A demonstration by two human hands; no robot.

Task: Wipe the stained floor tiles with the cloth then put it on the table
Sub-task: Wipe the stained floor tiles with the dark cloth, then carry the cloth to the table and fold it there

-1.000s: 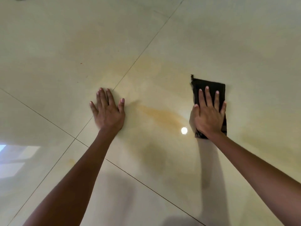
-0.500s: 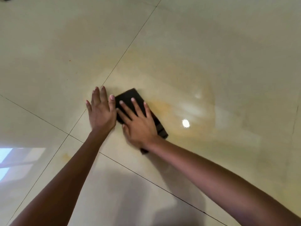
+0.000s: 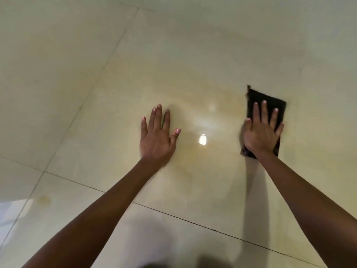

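Observation:
A dark folded cloth (image 3: 270, 101) lies flat on a glossy cream floor tile (image 3: 193, 74) at the right. My right hand (image 3: 260, 132) presses on top of it with fingers spread, covering its lower half. My left hand (image 3: 156, 138) rests palm down on the bare tile to the left, fingers apart, holding nothing. Faint yellowish staining (image 3: 191, 153) shows on the tile between the two hands and a small yellowish spot (image 3: 44, 199) on the lower left tile. No table is in view.
Dark grout lines (image 3: 183, 221) cross the floor below my arms and along the left. A bright lamp reflection (image 3: 202, 140) sits between my hands. A pale window reflection (image 3: 11, 211) lies at the lower left.
My right hand slid the cloth left across the stain until it met my left hand, then back out to the right. The left hand stayed planted.

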